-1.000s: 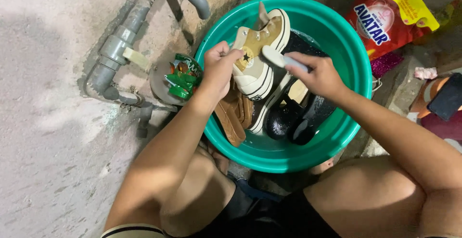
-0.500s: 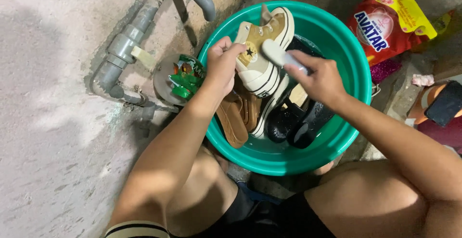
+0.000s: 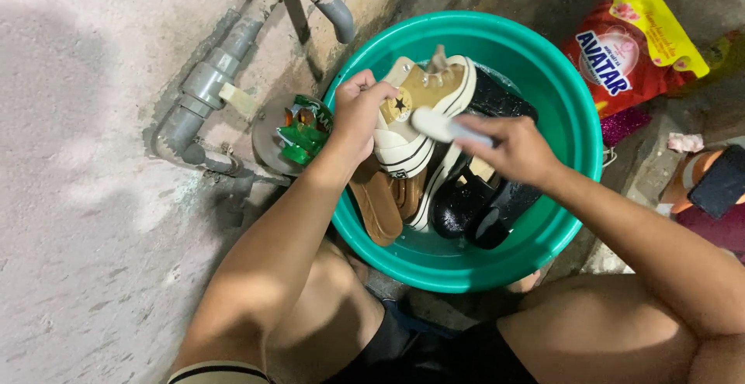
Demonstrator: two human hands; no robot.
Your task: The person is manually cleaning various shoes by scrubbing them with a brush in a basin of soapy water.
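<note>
L. hand point(image 3: 358, 116): fingers curled tight on the heel of a tan-and-white sneaker point(image 3: 423, 112), held tilted over a green basin point(image 3: 574, 120). R. hand point(image 3: 516, 150): fingers clamped round a white brush point(image 3: 438, 126), its head touching the sneaker's side. In the basin w/ the sneaker: brown sandal point(image 3: 376, 205), black shoes point(image 3: 485, 205). Left of the basin: grey pipes point(image 3: 213, 74) on a concrete wall, green packet point(image 3: 303, 132). Upper right: red-yellow detergent pouch point(image 3: 628, 50).

Basin point(image 3: 574, 120) on floor, shoes inside: sneaker point(image 3: 423, 112) left, sandals point(image 3: 384, 202) under it. Pipes point(image 3: 209, 81) left; detergent pouch point(image 3: 628, 50) right.
</note>
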